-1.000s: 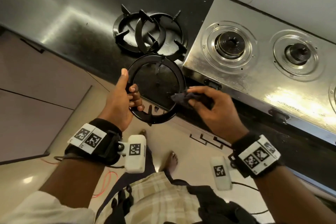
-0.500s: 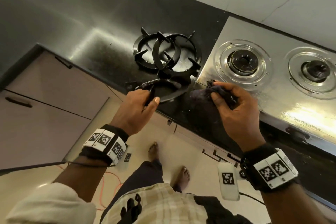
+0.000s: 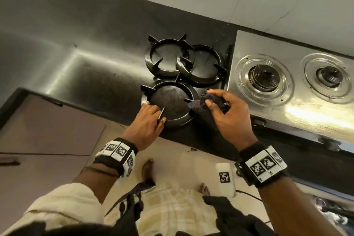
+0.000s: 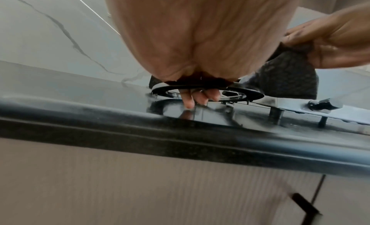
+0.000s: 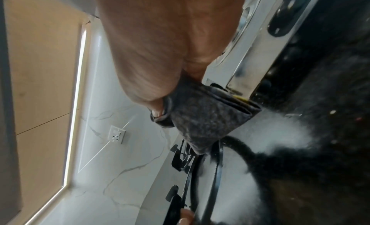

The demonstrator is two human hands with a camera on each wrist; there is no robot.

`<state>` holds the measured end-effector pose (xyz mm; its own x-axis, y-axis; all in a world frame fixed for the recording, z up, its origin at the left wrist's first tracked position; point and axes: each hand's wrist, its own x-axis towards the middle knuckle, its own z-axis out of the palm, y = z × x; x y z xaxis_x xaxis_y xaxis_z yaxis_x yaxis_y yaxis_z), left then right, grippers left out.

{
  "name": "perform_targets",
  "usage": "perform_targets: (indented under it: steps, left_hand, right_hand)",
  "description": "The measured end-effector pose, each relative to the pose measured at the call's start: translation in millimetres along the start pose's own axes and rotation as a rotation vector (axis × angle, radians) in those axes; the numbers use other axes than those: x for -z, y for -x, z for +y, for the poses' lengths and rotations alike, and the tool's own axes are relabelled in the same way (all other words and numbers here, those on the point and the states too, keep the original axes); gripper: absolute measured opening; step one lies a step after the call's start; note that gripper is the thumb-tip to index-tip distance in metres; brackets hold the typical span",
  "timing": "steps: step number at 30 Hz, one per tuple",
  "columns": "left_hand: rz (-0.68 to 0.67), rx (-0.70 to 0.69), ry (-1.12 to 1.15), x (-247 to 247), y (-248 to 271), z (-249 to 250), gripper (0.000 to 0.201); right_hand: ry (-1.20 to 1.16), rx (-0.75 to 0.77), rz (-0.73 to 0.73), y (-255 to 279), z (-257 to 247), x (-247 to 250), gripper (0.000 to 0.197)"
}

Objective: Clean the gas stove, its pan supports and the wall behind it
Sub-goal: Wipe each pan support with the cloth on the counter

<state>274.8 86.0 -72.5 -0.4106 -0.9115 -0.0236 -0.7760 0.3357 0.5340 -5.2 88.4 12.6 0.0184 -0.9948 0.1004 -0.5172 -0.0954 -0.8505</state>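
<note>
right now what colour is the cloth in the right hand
Dark grey cloth, with a textured weave; clearest in the right wrist view.

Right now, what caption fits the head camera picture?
Left hand grips a black pan support on the counter; right hand holds a cloth.

1. The left hand (image 4: 200, 38) fills the upper middle, palm toward the camera, its fingers (image 4: 188, 100) curled round the near rim of a black pan support (image 4: 246, 94).
2. The ring sits low over the glossy black countertop (image 4: 100, 105); one fingertip touches the surface and its reflection shows beneath.
3. At upper right the right hand (image 4: 330, 43) pinches a dark grey cloth (image 4: 288, 79), which hangs just behind the ring.
4. The steel gas stove (image 4: 330, 109) stands on short legs at right.
5. A white marble-veined wall (image 4: 50, 38) rises behind; a ribbed cabinet front (image 4: 140, 189) lies below the counter edge.
</note>
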Motion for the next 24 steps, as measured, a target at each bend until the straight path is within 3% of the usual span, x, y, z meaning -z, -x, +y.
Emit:
perform_targets:
  steps: [6,9,14,16,20,24]
  left_hand:
    - [-0.036,-0.072,-0.006,6.6,-14.8,-46.6,0.035]
    - [-0.102,-0.102,-0.004,0.6,-9.1,-55.4,0.048]
    - [-0.100,-0.121,-0.033,-4.7,-4.5,-57.0,0.056]
    - [-0.096,-0.114,-0.054,-5.1,-3.8,-55.3,0.058]
    - [-0.084,-0.111,-0.070,-3.4,-5.3,-54.3,0.053]
    - [-0.076,-0.093,-0.073,-6.8,-9.0,-45.2,0.049]
  right_hand:
    - [0.090,-0.031,0.115,-7.5,-8.8,-56.3,0.027]
    - [0.137,-0.020,0.066,6.4,-5.4,-105.6,0.031]
    - [0.369,-0.115,-0.013,28.3,-7.6,-181.4,0.043]
    - [0.417,-0.080,-0.038,30.3,-7.0,-185.5,0.043]
    - [0.726,0.034,-0.115,24.7,14.6,-147.9,0.043]
    - [0.716,-0.086,0.031,30.3,14.0,-151.8,0.042]
